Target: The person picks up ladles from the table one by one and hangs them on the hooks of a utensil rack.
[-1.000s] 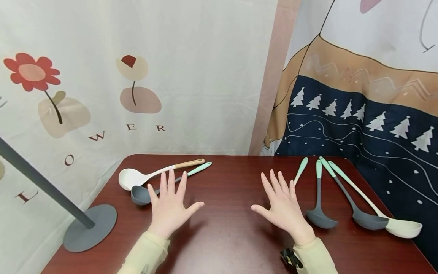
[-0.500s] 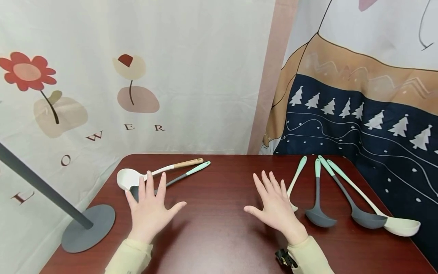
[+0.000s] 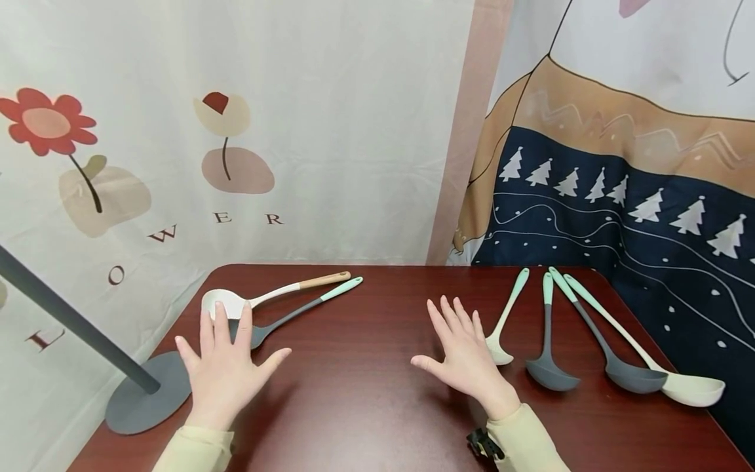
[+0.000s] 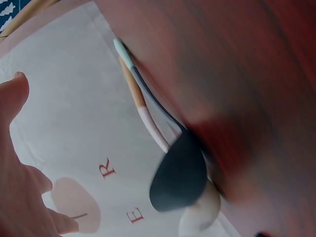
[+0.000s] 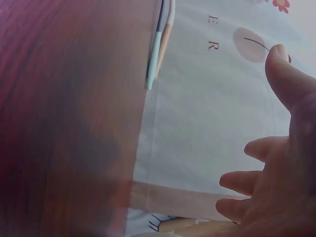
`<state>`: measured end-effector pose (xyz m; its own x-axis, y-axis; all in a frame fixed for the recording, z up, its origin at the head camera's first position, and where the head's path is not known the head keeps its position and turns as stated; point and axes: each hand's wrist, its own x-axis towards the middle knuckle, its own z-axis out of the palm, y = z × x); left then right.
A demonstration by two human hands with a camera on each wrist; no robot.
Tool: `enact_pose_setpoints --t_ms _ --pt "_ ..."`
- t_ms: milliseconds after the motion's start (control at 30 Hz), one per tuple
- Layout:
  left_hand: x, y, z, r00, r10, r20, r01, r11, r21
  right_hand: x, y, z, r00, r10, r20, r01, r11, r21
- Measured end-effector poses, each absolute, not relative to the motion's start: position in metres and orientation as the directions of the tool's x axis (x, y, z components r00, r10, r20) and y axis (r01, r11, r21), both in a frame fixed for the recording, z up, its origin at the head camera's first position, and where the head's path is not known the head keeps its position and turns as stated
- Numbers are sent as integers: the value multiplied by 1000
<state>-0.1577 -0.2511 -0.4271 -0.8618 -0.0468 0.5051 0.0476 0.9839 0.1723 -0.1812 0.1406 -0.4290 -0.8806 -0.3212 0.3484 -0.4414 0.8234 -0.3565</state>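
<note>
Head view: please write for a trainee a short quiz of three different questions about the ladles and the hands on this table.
1. True or false: the left hand grips the white ladle.
2. How many ladles lie to the right of the right hand?
A. two
B. four
C. six
3. Fill in: the white ladle by the left hand has a ____ coloured handle end.

Key
1. False. Its fingers are spread, over the bowls of the white ladle and the grey ladle; it grips nothing.
2. B. Two grey and two cream, all with mint handle ends.
3. Wood.
</note>
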Motion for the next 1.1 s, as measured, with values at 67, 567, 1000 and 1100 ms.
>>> enact_pose_setpoints --t_ms 67,567,1000,1100 --pt "-157 -257 -426 -849 -47 527 49 985 167 -182 139 -430 -886 -320 336 -436 821 -368" --pt "-148 -287 -407 -709 -106 697 41 981 191 -186 118 -431 -887 -351 301 -454 786 -421" --pt "-134 -305 -381 -432 -125 893 8 990 142 -185 95 -431 -855 -416 309 -516 742 -429" --pt "-136 -306 -378 -352 -134 926 18 989 150 -185 91 -431 -851 -423 310 -523 737 -428"
